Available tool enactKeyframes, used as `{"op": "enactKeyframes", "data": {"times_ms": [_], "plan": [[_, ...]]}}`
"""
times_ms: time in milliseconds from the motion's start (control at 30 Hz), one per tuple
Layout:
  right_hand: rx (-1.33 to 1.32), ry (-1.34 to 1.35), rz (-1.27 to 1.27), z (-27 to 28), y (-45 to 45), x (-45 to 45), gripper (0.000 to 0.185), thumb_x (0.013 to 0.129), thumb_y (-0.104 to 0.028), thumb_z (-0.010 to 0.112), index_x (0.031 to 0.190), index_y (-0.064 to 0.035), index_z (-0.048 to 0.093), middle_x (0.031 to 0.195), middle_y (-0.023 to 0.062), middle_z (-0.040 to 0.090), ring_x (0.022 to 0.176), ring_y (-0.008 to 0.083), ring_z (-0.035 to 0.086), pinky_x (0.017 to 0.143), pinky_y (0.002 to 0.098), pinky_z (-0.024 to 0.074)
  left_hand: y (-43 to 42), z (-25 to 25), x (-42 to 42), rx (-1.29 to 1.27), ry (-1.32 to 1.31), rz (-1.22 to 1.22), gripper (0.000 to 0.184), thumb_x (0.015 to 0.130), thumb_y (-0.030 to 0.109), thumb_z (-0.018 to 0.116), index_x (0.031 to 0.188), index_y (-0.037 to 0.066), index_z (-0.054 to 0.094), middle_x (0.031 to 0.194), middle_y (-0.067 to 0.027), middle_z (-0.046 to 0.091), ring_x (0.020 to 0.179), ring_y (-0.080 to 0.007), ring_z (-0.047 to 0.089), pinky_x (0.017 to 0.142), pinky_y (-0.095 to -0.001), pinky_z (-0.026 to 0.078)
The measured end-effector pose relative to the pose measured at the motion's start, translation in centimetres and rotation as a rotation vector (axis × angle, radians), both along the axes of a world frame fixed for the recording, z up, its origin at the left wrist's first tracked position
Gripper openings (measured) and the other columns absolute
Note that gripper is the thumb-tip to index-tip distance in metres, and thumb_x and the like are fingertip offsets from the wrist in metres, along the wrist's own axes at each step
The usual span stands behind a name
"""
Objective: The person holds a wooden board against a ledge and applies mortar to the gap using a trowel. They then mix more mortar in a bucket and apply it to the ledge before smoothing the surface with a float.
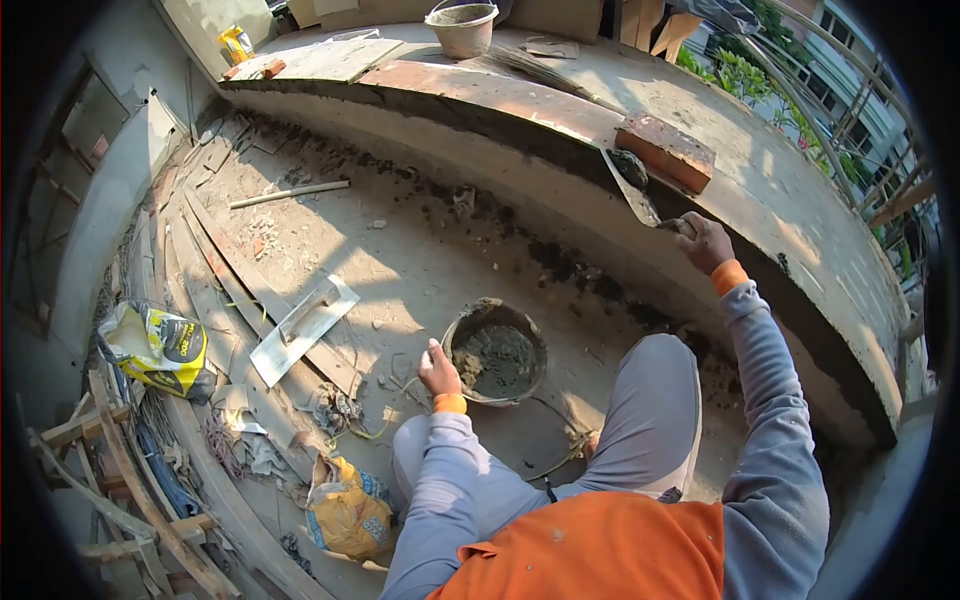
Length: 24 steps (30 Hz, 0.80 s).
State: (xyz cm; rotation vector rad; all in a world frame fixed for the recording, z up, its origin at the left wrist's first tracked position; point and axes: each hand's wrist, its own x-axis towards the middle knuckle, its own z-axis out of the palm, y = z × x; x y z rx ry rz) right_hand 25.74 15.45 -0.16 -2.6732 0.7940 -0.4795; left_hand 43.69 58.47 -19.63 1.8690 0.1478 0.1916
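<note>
My right hand [707, 243] is closed round the handle of a trowel [640, 205], its blade raised against the edge of the low curved wall. Grey mortar [629, 168] sits on the far end of the blade, beside a red brick [668, 150] lying on the wall top. A dark band of wet mortar runs along the wall's upper face. Down on the floor stands a bucket [541, 372] with wet grey mortar [495, 358] inside. My left hand [438, 370] has its fingers curled at the bucket's left rim, partly hiding the contact.
A plastering float [304, 328] lies across wooden planks [215, 300] to the left. Nearby are a yellow-and-black bag [160, 350] and a crumpled yellow sack [348, 508]. On the ledge stand another bucket [462, 32] and a stick broom [550, 72]. A pale stick [290, 194] lies on the floor.
</note>
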Motion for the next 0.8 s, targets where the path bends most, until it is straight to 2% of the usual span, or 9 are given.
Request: {"op": "enactKeyframes", "data": {"times_ms": [300, 367, 400, 467, 567, 633, 667, 700, 800], "plan": [[-0.283, 0.154, 0.034, 7.4, 6.1, -1.2, 0.031, 0.073, -0.025, 0.067, 0.097, -0.0073, 0.059, 0.087, 0.0143, 0.063, 0.083, 0.0367, 0.06, 0.07, 0.0437, 0.0481, -0.4, -0.3, 0.3, 0.0, -0.02, -0.024, 0.049, 0.094, 0.037, 0.052, 0.07, -0.006, 0.054, 0.058, -0.0172, 0.052, 0.053, -0.0295, 0.045, 0.054, -0.0421, 0.038], [-0.087, 0.069, 0.414, 8.3, 7.1, 0.0, 0.03, 0.074, -0.024, 0.069, 0.097, -0.0056, 0.062, 0.077, 0.0124, 0.063, 0.07, 0.0305, 0.062, 0.062, 0.0387, 0.0488, -0.4, -0.1, 0.2, 0.003, -0.009, -0.028, 0.049, 0.094, 0.036, 0.052, 0.07, -0.006, 0.054, 0.058, -0.0167, 0.052, 0.053, -0.0292, 0.045, 0.054, -0.0419, 0.038], [-0.085, 0.07, 0.417, 8.5, 7.7, 1.2, 0.03, 0.074, -0.024, 0.069, 0.097, -0.0056, 0.062, 0.077, 0.0124, 0.063, 0.07, 0.0305, 0.062, 0.062, 0.0387, 0.0488, -0.5, -0.3, 0.2, -0.028, -0.018, -0.022, 0.05, 0.094, 0.037, 0.052, 0.07, -0.006, 0.054, 0.057, -0.0163, 0.052, 0.052, -0.0286, 0.044, 0.054, -0.0417, 0.038], [0.526, 0.227, 0.525, 9.0, 8.6, 3.9, 0.031, 0.076, -0.024, 0.071, 0.097, -0.0034, 0.063, 0.069, 0.009, 0.061, 0.058, 0.021, 0.06, 0.055, 0.0326, 0.0472, -0.6, -0.3, 0.1, -0.016, 0.002, -0.023, 0.05, 0.093, 0.038, 0.053, 0.07, -0.006, 0.054, 0.057, -0.0163, 0.052, 0.052, -0.0281, 0.044, 0.054, -0.0417, 0.038], [0.703, 0.387, 0.488, 7.3, 6.9, 8.6, 0.029, 0.079, -0.024, 0.07, 0.095, -0.0015, 0.062, 0.069, 0.0064, 0.06, 0.055, 0.0136, 0.057, 0.051, 0.0288, 0.0456, -0.8, 0.2, -0.4, -0.03, -0.005, -0.005, 0.05, 0.093, 0.039, 0.053, 0.07, -0.006, 0.054, 0.057, -0.0158, 0.051, 0.052, -0.0268, 0.044, 0.054, -0.0419, 0.037], [0.315, 0.204, 0.309, 3.7, 3.5, 11.1, 0.032, 0.078, -0.027, 0.069, 0.096, -0.0013, 0.061, 0.072, 0.0107, 0.063, 0.06, 0.0214, 0.061, 0.056, 0.0339, 0.0476, -0.4, 0.8, -0.8, -0.008, 0.039, -0.044, 0.053, 0.093, 0.042, 0.052, 0.078, -0.009, 0.056, 0.06, -0.0139, 0.051, 0.057, -0.022, 0.042, 0.056, -0.0381, 0.038], [-0.147, 0.134, 0.224, 3.0, 2.6, 11.1, 0.035, 0.079, -0.032, 0.066, 0.096, -0.0022, 0.061, 0.077, 0.0163, 0.064, 0.068, 0.0307, 0.062, 0.063, 0.0392, 0.0481, -0.4, 0.7, -0.8, -0.016, 0.046, -0.04, 0.053, 0.093, 0.041, 0.052, 0.077, -0.008, 0.056, 0.059, -0.0135, 0.049, 0.056, -0.0221, 0.04, 0.056, -0.038, 0.038], [0.024, -0.055, 0.237, 3.4, 2.1, 10.0, 0.035, 0.078, -0.035, 0.064, 0.091, -0.0025, 0.061, 0.078, 0.0197, 0.062, 0.075, 0.0377, 0.06, 0.068, 0.0431, 0.0469, -0.3, 0.3, -0.7, 0.01, 0.028, -0.03, 0.052, 0.093, 0.04, 0.051, 0.075, -0.008, 0.055, 0.058, -0.0118, 0.048, 0.056, -0.0214, 0.039, 0.055, -0.038, 0.037], [0.008, -0.028, 0.236, 4.2, 1.2, 5.9, 0.034, 0.077, -0.034, 0.065, 0.082, -0.0016, 0.057, 0.072, 0.0184, 0.059, 0.07, 0.0363, 0.059, 0.064, 0.0427, 0.0455, 0.0, -0.8, -0.5, -0.014, 0.067, -0.04, 0.05, 0.094, 0.039, 0.051, 0.074, -0.007, 0.054, 0.056, -0.0097, 0.045, 0.055, -0.0196, 0.037, 0.054, -0.0375, 0.035]]}}
